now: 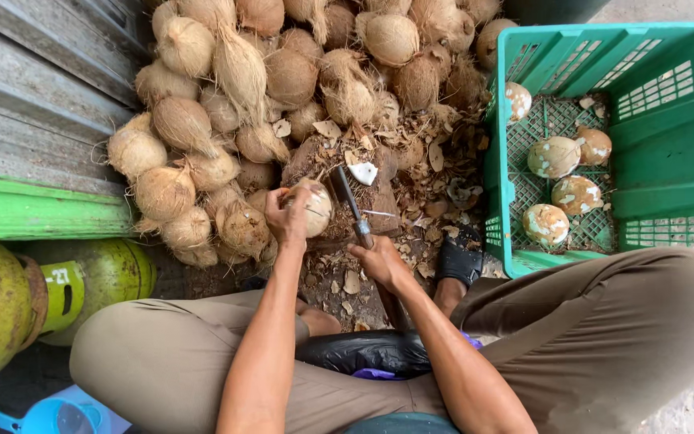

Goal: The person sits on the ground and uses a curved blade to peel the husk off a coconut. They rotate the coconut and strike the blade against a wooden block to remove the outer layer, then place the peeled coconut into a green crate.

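Coconut (315, 207) held on the chopping block (379, 205) at the middle of the scene, partly stripped, pale shell showing at the top with brown fibre clinging at the side. Left hand (287, 215) gripping it from the left, fingers curled and pressed against the shell. Right hand (381, 259) wrapped tight round the handle of a cleaver (353, 209), fingers closed together, blade lying up over the block just beside the coconut. Judged from how things lie: work well short of finished. Five peeled coconuts (554, 157) resting in the green crate (668, 145) to the right, pale and patchy, crate floor mostly bare. Large heap of unhusked coconuts (242, 104) piled against the wall behind the block, dozens untouched. Shell chips and husk scraps (431, 161) strewn round the block and between the feet. Black sandal (461, 257) beside the crate; green gas cylinder (10, 309) lying at the far left, blue scoop (46, 416) below it.
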